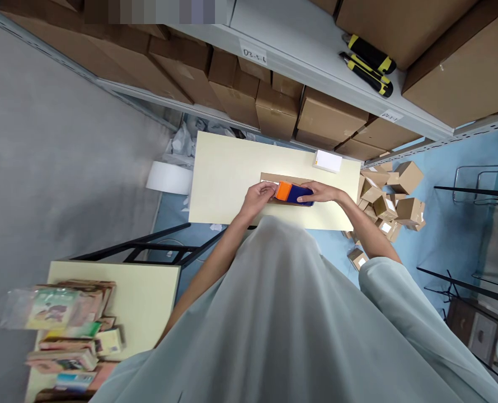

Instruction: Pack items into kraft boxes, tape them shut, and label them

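An orange and dark blue box (pixel 284 191) lies across a flat piece of brown cardboard (pixel 269 177) on the cream table. My right hand (pixel 321 191) grips the box's dark blue end, thumb on the near side and fingers over the far side. At the orange end, my left hand (pixel 258 197) has its fingers pinched together; something pale shows by the fingertips, too small to make out. A white box (pixel 328 161) sits near the table's far right corner, apart from both hands.
Metal shelving (pixel 291 61) with brown cartons rises beyond the table (pixel 224 179); two yellow-black utility knives (pixel 369 64) lie on it. Small cartons (pixel 385 207) are heaped on the floor at right. A second table (pixel 148 291) at left bears stacked packages (pixel 68 324).
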The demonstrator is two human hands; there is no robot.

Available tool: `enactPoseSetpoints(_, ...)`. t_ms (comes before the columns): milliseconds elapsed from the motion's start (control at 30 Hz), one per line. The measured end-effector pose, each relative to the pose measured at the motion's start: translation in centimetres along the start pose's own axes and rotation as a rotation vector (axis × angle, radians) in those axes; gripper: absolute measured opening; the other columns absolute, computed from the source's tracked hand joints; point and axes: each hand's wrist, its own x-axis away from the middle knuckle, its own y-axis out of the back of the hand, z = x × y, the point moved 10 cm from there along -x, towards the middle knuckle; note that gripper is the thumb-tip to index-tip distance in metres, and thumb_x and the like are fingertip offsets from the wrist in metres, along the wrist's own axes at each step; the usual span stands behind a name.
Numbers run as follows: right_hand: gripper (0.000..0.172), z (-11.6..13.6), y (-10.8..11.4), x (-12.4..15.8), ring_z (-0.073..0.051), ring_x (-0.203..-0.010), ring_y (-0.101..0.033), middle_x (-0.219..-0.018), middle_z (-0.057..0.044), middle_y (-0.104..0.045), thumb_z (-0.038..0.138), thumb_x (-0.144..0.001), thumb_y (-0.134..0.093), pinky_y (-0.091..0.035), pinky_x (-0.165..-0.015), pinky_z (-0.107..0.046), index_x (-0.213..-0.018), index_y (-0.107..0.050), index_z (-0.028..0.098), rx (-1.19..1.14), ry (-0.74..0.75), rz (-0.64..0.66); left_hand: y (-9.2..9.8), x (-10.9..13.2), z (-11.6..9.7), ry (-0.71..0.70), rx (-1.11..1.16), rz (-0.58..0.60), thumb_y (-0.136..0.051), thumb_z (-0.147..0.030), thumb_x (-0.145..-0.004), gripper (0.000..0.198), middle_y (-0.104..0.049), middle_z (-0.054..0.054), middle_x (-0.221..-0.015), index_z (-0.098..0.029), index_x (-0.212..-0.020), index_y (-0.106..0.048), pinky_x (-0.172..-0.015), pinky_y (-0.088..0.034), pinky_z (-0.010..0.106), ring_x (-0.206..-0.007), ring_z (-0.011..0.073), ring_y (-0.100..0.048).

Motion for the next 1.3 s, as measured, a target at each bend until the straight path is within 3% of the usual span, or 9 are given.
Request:
enactPoseSetpoints(200, 0.058, 0.6, -0.2, -0.1, -0.015, -0.078, -0.057, -0.089, -0.002, -0.07, 0.071, -0.091, -0.08, -0.05, -0.07, -0.025, -0.106, -0.071, 0.015, 0.015, 0.023, -0.017, 0.4, -0.3, -0.5, -0.082, -0.129, -0.05, -0.072, -0.031, -0.087, 0.014, -0.082, 0.007, -0.105, -0.02, -0.095, -0.076, -0.096, -0.064, 0.039, -0.094, 0.0219, -0.076)
enactPoseSetpoints(300, 0.06, 0.5, -0.2, -0.1, -0.016, -0.079, -0.06, -0.091, -0.002, -0.072, 0.072, -0.09, -0.08, -0.051, -0.071, -0.026, -0.108, -0.072, 0.015, 0.013, -0.004, -0.018, 0.8, -0.2, -0.4, -0.097, -0.148, -0.077, -0.071, -0.033, -0.089, 0.013, -0.08, 0.007, -0.111, -0.021, -0.094, -0.074, -0.096, -0.063, 0.039, -0.096, 0.0223, -0.076)
enactPoseSetpoints(533, 0.063, 0.6, -0.1, -0.4, -0.016, -0.078, -0.062, -0.092, -0.004, -0.074, 0.072, -0.083, -0.085, -0.052, -0.07, -0.027, -0.105, -0.073, 0.015, 0.043, -0.091, -0.033, 1.3, 0.4, 0.1, -0.067, -0.074, -0.056, -0.075, -0.041, -0.09, 0.021, -0.079, 0.008, -0.101, -0.02, -0.093, -0.072, -0.097, -0.061, 0.04, -0.097, 0.0244, -0.075)
enactPoseSetpoints(733, 0.057, 1.8, -0.4, -0.8, -0.016, -0.076, -0.062, -0.086, -0.001, -0.073, 0.069, -0.083, -0.086, -0.051, -0.069, -0.026, -0.1, -0.072, 0.016, 0.046, -0.134, -0.008, 3.4, 0.2, -0.3, -0.059, -0.086, -0.075, -0.078, -0.045, -0.086, 0.025, -0.082, 0.009, -0.1, -0.02, -0.091, -0.076, -0.097, -0.06, 0.04, -0.099, 0.0263, -0.075)
enactPoseSetpoints(900, 0.058, 3.4, -0.6, -1.3, -0.017, -0.076, -0.062, -0.084, -0.001, -0.072, 0.072, -0.084, -0.084, -0.051, -0.07, -0.027, -0.099, -0.072, 0.017, 0.046, -0.154, 0.037, 5.2, 0.1, 0.3, -0.01, -0.048, -0.048, -0.083, -0.05, -0.081, 0.034, -0.079, 0.008, -0.089, -0.018, -0.091, -0.08, -0.086, -0.059, 0.037, -0.088, 0.0244, -0.072)
enactPoseSetpoints(1100, 0.064, 4.2, 0.3, 0.3, -0.015, -0.07, -0.062, -0.081, -0.001, -0.072, 0.076, -0.082, -0.086, -0.051, -0.066, -0.026, -0.098, -0.074, 0.015, 0.089, -0.265, 0.045, 7.8, 0.0, 0.4, -0.001, 0.0, -0.111, -0.084, -0.047, -0.077, 0.034, -0.08, 0.009, -0.092, -0.016, -0.093, -0.083, -0.08, -0.057, 0.034, -0.08, 0.0195, -0.066)
enactPoseSetpoints(1300, 0.067, 4.6, 0.5, 1.5, -0.016, -0.07, -0.066, -0.082, -0.005, -0.078, 0.079, -0.08, -0.088, -0.053, -0.064, -0.026, -0.094, -0.076, 0.015, 0.066, -0.317, 0.055, 8.8, -0.3, 1.0, 0.028, 0.017, -0.096, -0.088, -0.05, -0.072, 0.037, -0.067, 0.004, -0.07, -0.015, -0.084, -0.082, -0.076, -0.053, 0.033, -0.075, 0.0183, -0.061)
